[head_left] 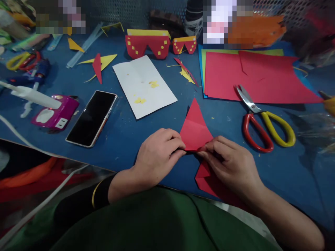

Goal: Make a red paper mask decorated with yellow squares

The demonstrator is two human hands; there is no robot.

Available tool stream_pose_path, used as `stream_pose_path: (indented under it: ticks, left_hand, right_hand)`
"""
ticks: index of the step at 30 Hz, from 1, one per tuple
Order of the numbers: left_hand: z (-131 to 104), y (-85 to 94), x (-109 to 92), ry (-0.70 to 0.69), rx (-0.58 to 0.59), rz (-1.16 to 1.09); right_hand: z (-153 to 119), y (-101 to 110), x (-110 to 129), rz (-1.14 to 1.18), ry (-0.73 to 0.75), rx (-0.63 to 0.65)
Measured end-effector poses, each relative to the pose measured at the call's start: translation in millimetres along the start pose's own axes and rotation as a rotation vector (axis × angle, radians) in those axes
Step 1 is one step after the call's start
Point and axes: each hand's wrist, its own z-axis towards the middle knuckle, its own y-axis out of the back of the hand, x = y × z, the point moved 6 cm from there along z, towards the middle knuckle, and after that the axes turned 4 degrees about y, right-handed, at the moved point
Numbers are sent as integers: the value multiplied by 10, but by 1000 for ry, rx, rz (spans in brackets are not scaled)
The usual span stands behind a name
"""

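Observation:
Both my hands pinch the near edge of a red paper triangle (195,130), whose tip points away from me. My left hand (159,153) is closed on its left corner, thumb and fingers pressed together. On the right corner, my right hand (231,162) grips the paper in the same way. Another piece of red paper (206,183) lies under my right hand and reaches past the table's front edge; whether it joins the triangle, I cannot tell. Scissors (253,107) with one red and one yellow handle rest to the right, their blades slightly apart.
A white sheet (145,87) with yellow scraps lies ahead, beside a phone (91,118) and a purple power socket (56,111). Coloured paper sheets (256,76) are stacked at right. Red-and-yellow paper masks (148,43) stand at the back. A glue gun (39,71) sits far left.

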Motion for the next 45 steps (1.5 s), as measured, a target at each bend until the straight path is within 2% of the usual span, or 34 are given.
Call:
stream_pose_path:
  ticks: [8, 13, 25, 28, 33, 40, 45]
  left_hand:
    - [-20, 62, 95, 125, -3, -59]
    - [14, 23, 59, 72, 51, -46]
    - [76, -18, 62, 76, 17, -58]
    - [67, 20, 55, 112, -3, -85]
    - [43, 133, 88, 253, -83, -149]
    - [71, 25, 87, 157, 36, -119]
    - [80, -16, 112, 142, 37, -85]
  right_hand:
    - [10, -29, 23, -74, 4, 5]
    - [24, -29, 40, -105, 30, 0]
    - [20, -8, 46, -75, 7, -4]
    - [23, -4, 46, -66, 6, -4]
    - [27, -4, 40, -74, 24, -3]
    - [37, 1, 47, -57, 23, -17]
    - [36, -5, 54, -48, 15, -17]
